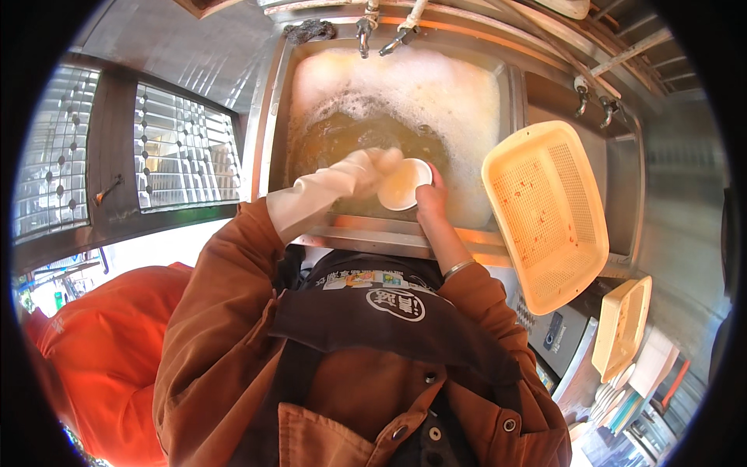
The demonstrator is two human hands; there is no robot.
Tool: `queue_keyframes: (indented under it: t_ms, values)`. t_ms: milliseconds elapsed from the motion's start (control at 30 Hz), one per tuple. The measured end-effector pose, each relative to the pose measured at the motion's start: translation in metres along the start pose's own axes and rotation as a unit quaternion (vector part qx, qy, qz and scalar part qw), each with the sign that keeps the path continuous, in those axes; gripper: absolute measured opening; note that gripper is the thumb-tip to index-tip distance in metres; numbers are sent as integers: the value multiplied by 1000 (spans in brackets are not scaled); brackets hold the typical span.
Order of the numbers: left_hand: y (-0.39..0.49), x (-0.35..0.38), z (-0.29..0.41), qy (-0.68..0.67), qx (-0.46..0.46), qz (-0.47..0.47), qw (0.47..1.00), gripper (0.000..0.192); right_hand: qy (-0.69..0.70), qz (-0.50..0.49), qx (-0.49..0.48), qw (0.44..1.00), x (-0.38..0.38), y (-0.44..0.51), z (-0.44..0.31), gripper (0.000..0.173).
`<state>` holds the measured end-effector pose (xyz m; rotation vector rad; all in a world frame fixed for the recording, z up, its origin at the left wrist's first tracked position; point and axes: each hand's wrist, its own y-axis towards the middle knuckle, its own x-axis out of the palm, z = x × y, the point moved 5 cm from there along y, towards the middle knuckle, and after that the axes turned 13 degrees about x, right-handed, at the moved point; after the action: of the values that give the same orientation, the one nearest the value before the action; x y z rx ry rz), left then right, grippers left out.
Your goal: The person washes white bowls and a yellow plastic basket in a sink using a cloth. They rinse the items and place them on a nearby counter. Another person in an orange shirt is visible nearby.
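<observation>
My right hand (432, 197), bare with a bracelet at the wrist, grips the rim of a white bowl (405, 184) tilted over the front part of a metal sink (373, 226). Cloudy yellowish liquid shows in the bowl. My left hand (379, 166) wears a long pale rubber glove and is at the bowl's left edge. It is blurred, and whether it holds anything cannot be told. Brownish water (350, 137) and thick white foam (467, 99) fill the sink below both hands.
Two taps (365, 35) (402, 39) overhang the sink's back edge, near a dark scouring pad (309, 31). A yellow perforated basket (545, 216) with reddish bits rests over the second basin at right. A smaller basket (622, 330) lies beyond. A person in orange (117, 350) is at left.
</observation>
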<state>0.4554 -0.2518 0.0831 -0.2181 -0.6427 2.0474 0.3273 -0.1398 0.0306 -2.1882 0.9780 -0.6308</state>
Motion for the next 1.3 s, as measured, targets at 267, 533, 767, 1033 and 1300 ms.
queue_keyframes:
  t_ms: [267, 533, 767, 1033, 1300]
  values:
    - [11, 47, -11, 286, 329, -21, 900, 35, 41, -39, 60, 997, 3, -3, -3, 65]
    - [52, 68, -4, 536, 82, -70, 837, 35, 77, -23, 28, 996, 3, -2, -6, 62]
    - [43, 69, 7, 747, 80, 96, 653, 39, 96, 11, -41, 994, -1, -7, -7, 69]
    - [60, 60, -1, 469, 124, 42, 873, 43, 154, -30, -75, 985, 1, -7, -10, 42]
    - [55, 66, -21, 116, 196, 34, 973, 50, 139, -19, -29, 990, 1, 2, 1, 41]
